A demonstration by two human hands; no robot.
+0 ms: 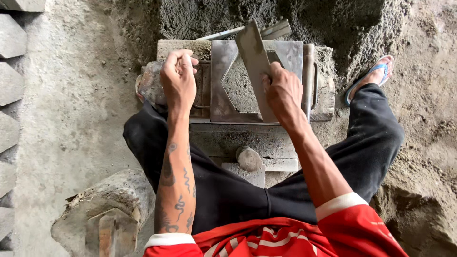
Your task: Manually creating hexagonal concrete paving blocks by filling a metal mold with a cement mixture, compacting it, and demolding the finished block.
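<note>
A metal paver mould (228, 107) with a hexagonal opening filled with grey cement mix (238, 85) sits in front of me between my legs. My right hand (282, 90) grips a flat metal blade (252, 54) that lies slanted across the filled opening. My left hand (178, 78) is closed in a fist on the mould's left side, on a handle that is mostly hidden by the fingers. A thin metal bar (276, 32) lies across the far edge of the mould.
A heap of dark wet cement mix (285, 19) rises behind the mould. Finished grey blocks (9, 85) line the left edge. A cement-crusted lump with a wooden piece (112, 214) sits at lower left. My right foot in a blue sandal (376, 74) rests on sandy ground.
</note>
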